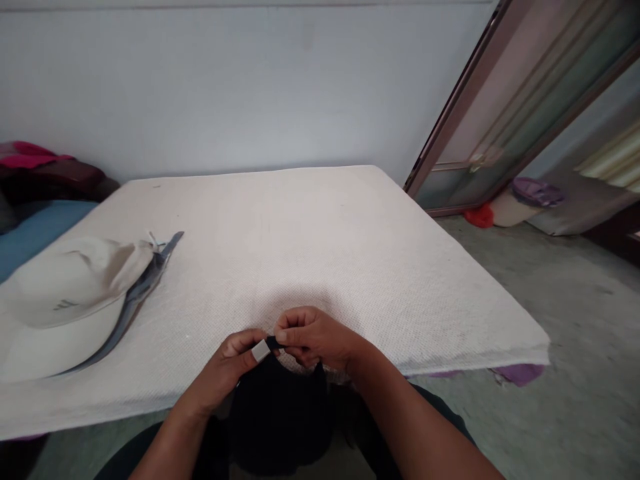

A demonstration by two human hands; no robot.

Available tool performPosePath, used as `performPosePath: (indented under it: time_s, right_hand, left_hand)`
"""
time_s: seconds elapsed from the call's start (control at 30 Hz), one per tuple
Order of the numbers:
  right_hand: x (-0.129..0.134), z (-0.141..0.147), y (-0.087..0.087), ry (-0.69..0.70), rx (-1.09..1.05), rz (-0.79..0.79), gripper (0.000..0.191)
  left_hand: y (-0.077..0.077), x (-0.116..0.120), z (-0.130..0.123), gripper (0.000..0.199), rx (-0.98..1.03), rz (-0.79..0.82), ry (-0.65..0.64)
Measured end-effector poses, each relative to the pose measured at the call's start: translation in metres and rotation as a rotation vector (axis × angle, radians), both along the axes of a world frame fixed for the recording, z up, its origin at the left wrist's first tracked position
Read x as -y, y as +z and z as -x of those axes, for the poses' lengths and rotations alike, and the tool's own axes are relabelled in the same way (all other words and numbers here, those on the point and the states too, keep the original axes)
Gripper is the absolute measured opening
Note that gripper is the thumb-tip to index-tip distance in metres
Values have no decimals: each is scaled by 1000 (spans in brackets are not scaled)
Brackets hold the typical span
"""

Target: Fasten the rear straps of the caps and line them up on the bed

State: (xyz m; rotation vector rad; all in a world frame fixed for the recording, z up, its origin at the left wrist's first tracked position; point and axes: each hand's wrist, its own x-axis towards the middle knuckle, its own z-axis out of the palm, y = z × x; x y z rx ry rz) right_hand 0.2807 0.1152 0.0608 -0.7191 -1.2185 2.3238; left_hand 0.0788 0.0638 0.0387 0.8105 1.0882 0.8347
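Note:
A black cap is held low in front of me, at the near edge of the white-covered surface, with its curved back opening facing up. My left hand pinches the strap end at the left of that opening. A small whitish tag or piece shows by the left thumb. My right hand has its thumb and fingers closed on the black strap, close beside the left fingertips. Whether the strap ends are joined is hidden by the fingers. The cap's lower part blends into dark clothing.
On the left, a white cap with a striped logo lies over grey headwear on the white textured cover. Dark and pink cloth is heaped behind. A wall stands at the back; a door frame and floor lie right.

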Motion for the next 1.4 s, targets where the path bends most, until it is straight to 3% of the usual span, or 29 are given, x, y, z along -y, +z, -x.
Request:
performPosePath:
  time_s: [0.53, 0.83, 1.4]
  right_hand:
    - [1, 0, 0, -24, -41, 47, 9]
    - [0, -1, 2, -20, 12, 47, 13]
    - [1, -3, 2, -16, -19, 76, 15]
  left_hand:
    - [-9, 1, 5, 23, 4, 32, 30]
    - [-1, 1, -1, 26, 1, 19, 35]
    - [-2, 0, -1, 25, 0, 53, 39]
